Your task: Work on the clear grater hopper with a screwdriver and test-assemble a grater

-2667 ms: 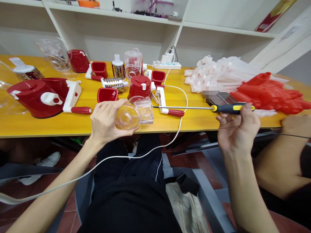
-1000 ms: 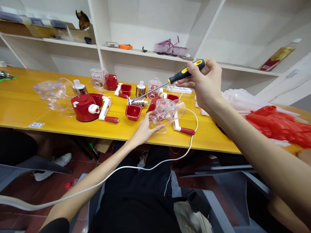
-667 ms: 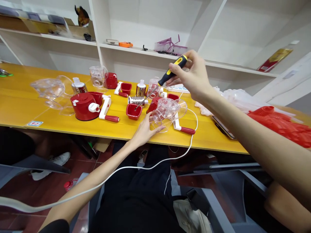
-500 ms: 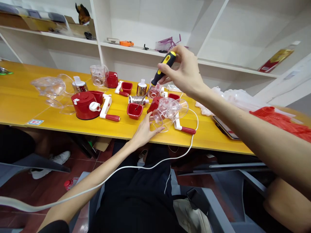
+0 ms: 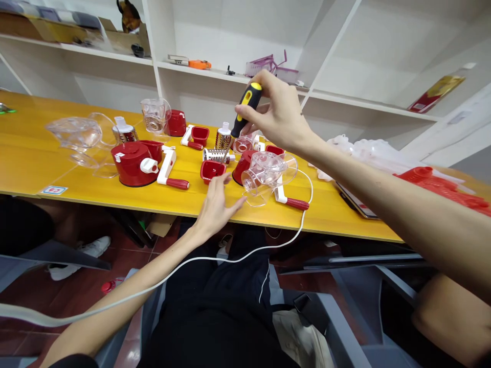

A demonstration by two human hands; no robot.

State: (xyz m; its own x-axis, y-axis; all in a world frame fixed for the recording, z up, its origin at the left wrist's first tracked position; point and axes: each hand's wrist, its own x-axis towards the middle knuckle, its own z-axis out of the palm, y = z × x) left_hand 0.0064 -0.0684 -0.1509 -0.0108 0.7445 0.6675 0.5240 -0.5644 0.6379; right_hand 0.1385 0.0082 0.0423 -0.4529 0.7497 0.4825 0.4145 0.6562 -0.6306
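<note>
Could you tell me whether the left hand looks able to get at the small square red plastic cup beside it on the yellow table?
Probably yes: the left hand lies open just below the small square red plastic cup, with nothing between them.

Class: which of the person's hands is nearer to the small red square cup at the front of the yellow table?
Left. The left hand lies open just in front of the small red cup; the right hand is raised above and behind it, gripping a screwdriver.

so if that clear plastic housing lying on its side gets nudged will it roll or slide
The clear plastic housing looks thin-walled and hollow, so probably light and easily shifted. Its round flared mouth rests on the yellow table, so it may roll in an arc. No hand steadies it now.
</note>
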